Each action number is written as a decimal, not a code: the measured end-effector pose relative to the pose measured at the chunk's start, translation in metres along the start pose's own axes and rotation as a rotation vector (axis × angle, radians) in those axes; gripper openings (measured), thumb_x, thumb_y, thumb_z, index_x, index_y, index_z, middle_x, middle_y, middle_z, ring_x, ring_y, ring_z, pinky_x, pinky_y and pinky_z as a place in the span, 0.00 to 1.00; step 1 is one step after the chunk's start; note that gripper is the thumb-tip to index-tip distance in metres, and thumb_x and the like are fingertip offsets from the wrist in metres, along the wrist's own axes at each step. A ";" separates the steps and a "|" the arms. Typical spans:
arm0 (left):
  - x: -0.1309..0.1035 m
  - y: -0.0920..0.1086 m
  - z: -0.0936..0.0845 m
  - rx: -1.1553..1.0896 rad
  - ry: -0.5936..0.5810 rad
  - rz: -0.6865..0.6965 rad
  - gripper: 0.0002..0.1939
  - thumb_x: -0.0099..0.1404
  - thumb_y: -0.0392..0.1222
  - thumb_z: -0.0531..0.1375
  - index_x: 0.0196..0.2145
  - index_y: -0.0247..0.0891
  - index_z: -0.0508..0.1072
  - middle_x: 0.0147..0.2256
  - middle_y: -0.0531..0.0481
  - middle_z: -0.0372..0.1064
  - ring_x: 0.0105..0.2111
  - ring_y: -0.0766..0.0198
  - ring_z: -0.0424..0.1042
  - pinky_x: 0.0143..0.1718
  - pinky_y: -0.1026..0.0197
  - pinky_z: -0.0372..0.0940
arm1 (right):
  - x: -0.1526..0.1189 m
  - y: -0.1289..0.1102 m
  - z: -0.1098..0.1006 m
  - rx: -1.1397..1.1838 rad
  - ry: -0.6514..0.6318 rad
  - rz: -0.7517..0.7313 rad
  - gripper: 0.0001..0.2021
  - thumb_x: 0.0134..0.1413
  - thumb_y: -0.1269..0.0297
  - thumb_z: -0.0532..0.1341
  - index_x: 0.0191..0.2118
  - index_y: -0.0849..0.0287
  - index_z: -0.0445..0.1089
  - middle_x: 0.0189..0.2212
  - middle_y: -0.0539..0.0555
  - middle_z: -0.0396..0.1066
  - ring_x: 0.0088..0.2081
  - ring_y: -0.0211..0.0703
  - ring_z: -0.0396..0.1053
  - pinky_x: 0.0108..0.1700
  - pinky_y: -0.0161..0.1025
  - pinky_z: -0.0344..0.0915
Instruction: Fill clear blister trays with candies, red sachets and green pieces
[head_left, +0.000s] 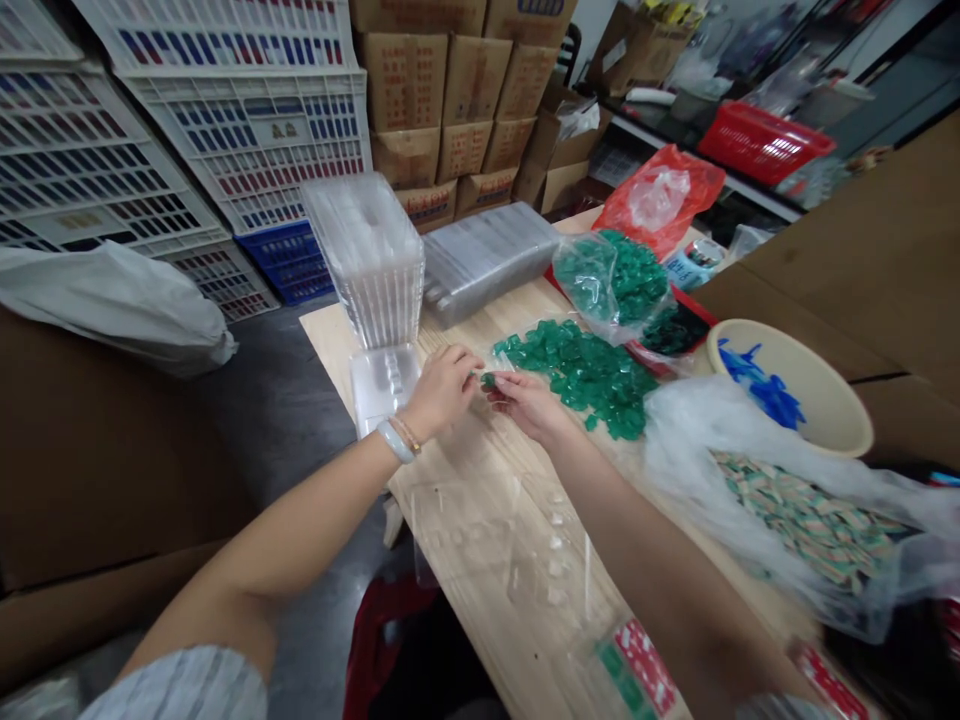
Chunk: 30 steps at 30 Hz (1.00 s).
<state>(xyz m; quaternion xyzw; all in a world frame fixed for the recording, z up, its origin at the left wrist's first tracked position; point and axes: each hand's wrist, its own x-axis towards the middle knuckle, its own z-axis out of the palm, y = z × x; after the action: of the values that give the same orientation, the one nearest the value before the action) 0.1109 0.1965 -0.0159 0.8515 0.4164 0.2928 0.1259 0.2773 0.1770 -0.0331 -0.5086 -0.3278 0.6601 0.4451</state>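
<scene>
My left hand (pixel 448 388), with a bracelet on its wrist, is over the wooden table (pixel 480 520), its fingers curled close to my right hand; what it grips, if anything, is too small to tell. Between thumb and fingers my right hand (pixel 525 402) pinches a small green piece (pixel 488 381). Just beyond it spreads a loose pile of green pieces (pixel 585 375). Beside my left hand lies a clear plastic tray (pixel 382 380), in front of a tall stack of clear trays (pixel 371 245). An open clear plastic package (pixel 487 530) lies nearer to me.
More clear packages (pixel 487 250) lie at the table's back. A bag of green pieces (pixel 619 280), a cream basin (pixel 847 420) with blue items and a bag of striped pieces (pixel 810 510) line the right. Red-and-green packs (pixel 637 670) lie near. Crates (pixel 247 130) and cartons (pixel 405 85) stand behind.
</scene>
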 end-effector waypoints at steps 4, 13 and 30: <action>-0.003 0.014 0.010 -0.110 0.056 0.023 0.09 0.58 0.36 0.54 0.38 0.37 0.70 0.36 0.47 0.64 0.39 0.61 0.62 0.42 0.58 0.59 | -0.007 -0.006 -0.004 0.189 -0.070 0.067 0.10 0.37 0.65 0.65 0.30 0.62 0.69 0.24 0.50 0.70 0.26 0.33 0.66 0.30 0.32 0.61; -0.003 0.019 0.017 -0.258 0.020 -0.061 0.03 0.56 0.35 0.57 0.30 0.35 0.68 0.31 0.49 0.62 0.33 0.64 0.63 0.36 0.61 0.60 | -0.013 -0.004 -0.001 0.167 -0.023 0.053 0.11 0.35 0.63 0.67 0.26 0.62 0.68 0.19 0.49 0.68 0.22 0.33 0.64 0.27 0.32 0.60; 0.008 -0.026 0.009 -0.067 -0.222 -0.060 0.14 0.56 0.33 0.53 0.40 0.36 0.70 0.39 0.45 0.68 0.42 0.59 0.64 0.45 0.57 0.58 | 0.015 -0.004 0.015 -1.103 0.203 -0.354 0.06 0.47 0.71 0.57 0.31 0.63 0.70 0.27 0.54 0.69 0.31 0.39 0.65 0.36 0.36 0.60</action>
<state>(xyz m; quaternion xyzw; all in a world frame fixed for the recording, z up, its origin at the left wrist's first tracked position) 0.1037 0.2196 -0.0322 0.8611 0.4152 0.2068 0.2084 0.2629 0.1920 -0.0316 -0.6632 -0.6585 0.2556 0.2474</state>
